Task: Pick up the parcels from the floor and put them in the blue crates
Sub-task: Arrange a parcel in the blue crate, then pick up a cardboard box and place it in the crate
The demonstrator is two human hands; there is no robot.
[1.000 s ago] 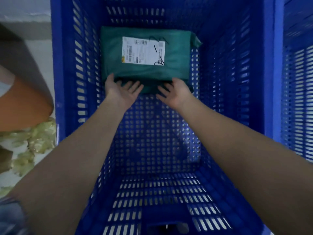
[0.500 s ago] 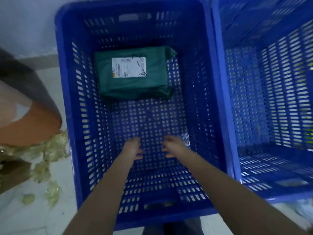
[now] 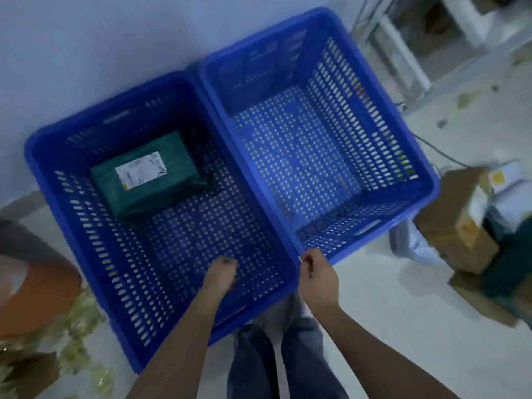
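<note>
Two blue slatted crates stand side by side against the wall. The left crate (image 3: 86,240) holds a green parcel (image 3: 169,188) with a white label, lying flat in its far left corner. The right crate (image 3: 411,156) has nothing visible in it. My left hand (image 3: 221,273) hangs over the left crate's near end, fingers curled, holding nothing. My right hand (image 3: 318,276) is above the near corner where the two crates meet, fingers loosely curled and empty. More parcels (image 3: 460,228), brown boxes and pale bags, lie in a pile on the floor to the right.
Crumpled yellowish wrapping (image 3: 77,323) litters the floor at the left, beside an orange-brown object (image 3: 37,295). A metal shelf frame (image 3: 403,53) stands at the back right, with a cable (image 3: 440,154) trailing on the floor. My legs in jeans (image 3: 270,358) are below the crates.
Both hands let go of the green parcel and drew back toward me, out of the left crate. My view rose and swung right, bringing the second crate and the parcel pile into sight.
</note>
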